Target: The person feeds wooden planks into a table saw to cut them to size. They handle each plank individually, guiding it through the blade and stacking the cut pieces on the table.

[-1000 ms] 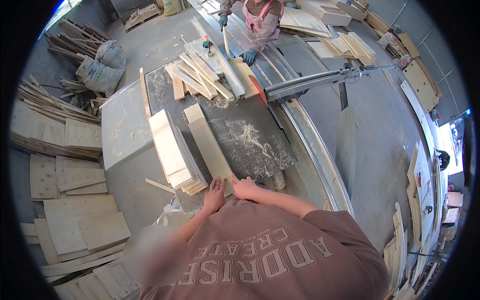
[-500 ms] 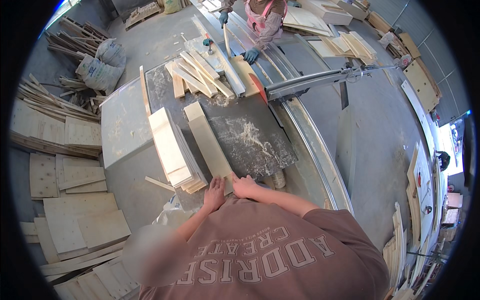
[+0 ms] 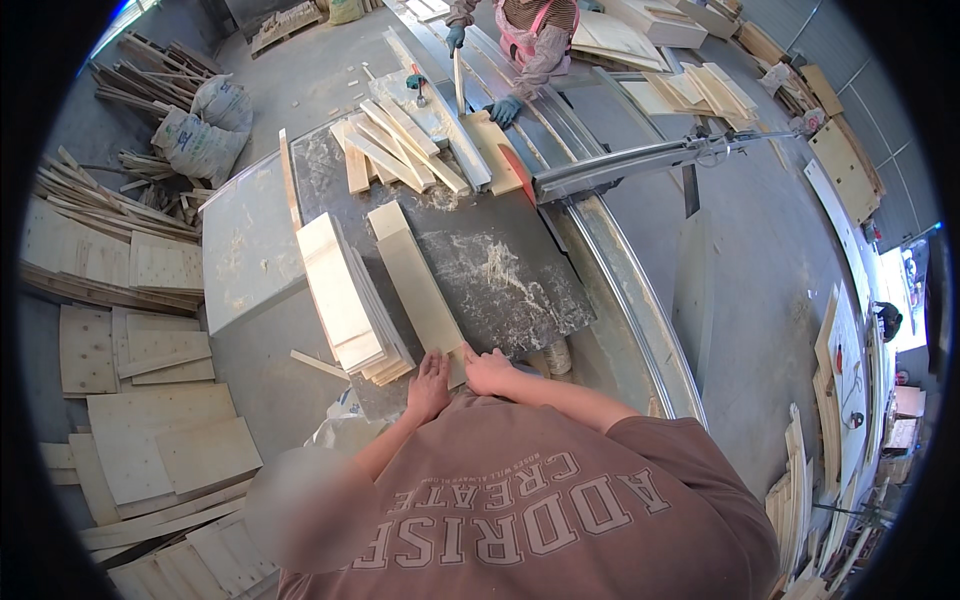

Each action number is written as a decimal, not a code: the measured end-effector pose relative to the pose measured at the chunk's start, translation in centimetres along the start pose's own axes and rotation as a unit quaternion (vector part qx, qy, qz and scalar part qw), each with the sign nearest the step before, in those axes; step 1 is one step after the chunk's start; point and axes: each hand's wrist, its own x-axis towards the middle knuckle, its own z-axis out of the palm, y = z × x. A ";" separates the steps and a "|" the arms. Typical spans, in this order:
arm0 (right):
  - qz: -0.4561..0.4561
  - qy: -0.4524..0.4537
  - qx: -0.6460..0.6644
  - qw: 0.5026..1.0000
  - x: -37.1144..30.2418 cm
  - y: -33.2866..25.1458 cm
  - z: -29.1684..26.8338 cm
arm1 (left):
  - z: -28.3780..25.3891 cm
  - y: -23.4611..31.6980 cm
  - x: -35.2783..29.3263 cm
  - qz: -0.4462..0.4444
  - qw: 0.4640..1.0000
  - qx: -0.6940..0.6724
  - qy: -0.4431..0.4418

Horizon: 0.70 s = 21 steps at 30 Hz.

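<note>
Here, two hands (image 3: 460, 378) on one plank (image 3: 415, 285).

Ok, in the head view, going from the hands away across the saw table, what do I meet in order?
Left hand and right hand → long wooden board → pile of wood strips → a co-worker's gloved hand at the far end.

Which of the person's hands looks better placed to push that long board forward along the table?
Probably the right hand: it rests on the long board's near end, while the left hand sits at its left edge.
</note>
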 end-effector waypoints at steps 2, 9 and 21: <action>-0.001 -0.002 0.000 1.000 -0.2 0.0 -0.2 | -0.1 0.0 0.0 -0.001 1.000 0.000 -0.005; -0.002 -0.004 0.013 1.000 -0.4 0.0 -0.4 | -0.3 0.1 0.0 -0.001 1.000 -0.001 -0.005; -0.002 -0.001 0.007 1.000 -0.4 0.0 -0.9 | -2.1 0.9 -0.2 -0.014 1.000 -0.002 -0.027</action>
